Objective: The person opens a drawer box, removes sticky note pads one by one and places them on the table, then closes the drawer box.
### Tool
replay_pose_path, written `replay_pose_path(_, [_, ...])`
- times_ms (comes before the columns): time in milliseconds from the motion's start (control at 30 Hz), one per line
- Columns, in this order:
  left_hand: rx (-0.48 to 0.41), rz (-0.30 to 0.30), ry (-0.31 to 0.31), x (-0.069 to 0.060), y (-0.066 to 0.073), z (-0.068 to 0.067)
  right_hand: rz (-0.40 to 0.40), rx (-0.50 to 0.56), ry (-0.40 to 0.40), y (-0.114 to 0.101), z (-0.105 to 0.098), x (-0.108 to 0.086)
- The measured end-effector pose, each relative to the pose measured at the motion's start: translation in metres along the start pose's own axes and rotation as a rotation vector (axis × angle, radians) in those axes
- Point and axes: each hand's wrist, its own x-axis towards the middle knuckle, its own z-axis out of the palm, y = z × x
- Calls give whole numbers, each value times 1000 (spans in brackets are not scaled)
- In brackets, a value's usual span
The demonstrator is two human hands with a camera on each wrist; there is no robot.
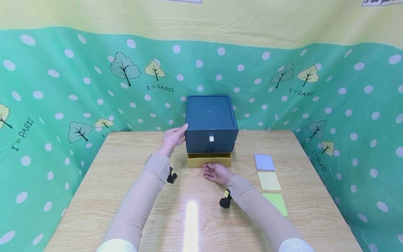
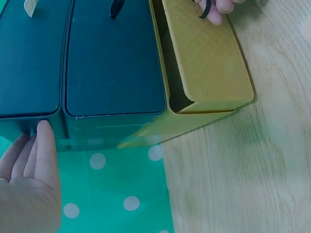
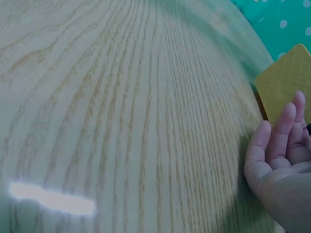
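Note:
A small stack of drawers, dark blue above and yellow at the bottom, stands at the back middle of the table. The bottom yellow drawer is partly pulled out, a dark gap showing behind its front. My right hand is at that front, its fingertips holding the black loop handle. Most of that hold is hidden in the right wrist view, where the hand lies beside the yellow front. My left hand rests extended fingers against the left side of the upper blue drawer unit.
On the table's right lie a blue square pad, a pale yellow one and a green one. A dotted green curtain hangs behind the wooden table. The blue drawers carry a white knob and a black loop.

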Motion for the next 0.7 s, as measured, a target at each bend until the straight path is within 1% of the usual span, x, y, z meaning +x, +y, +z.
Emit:
replay_pose_path(200, [-4,-3,4,1,-1,0,-11,12,38,-1,1,5])
replay_pose_path(467, [3,-4,1,1,0,-1,-32,12,56,-5,3,12])
replay_pose_path(700, [5,-12,9,-2,2,0,-21,16,81,-9,4,14])
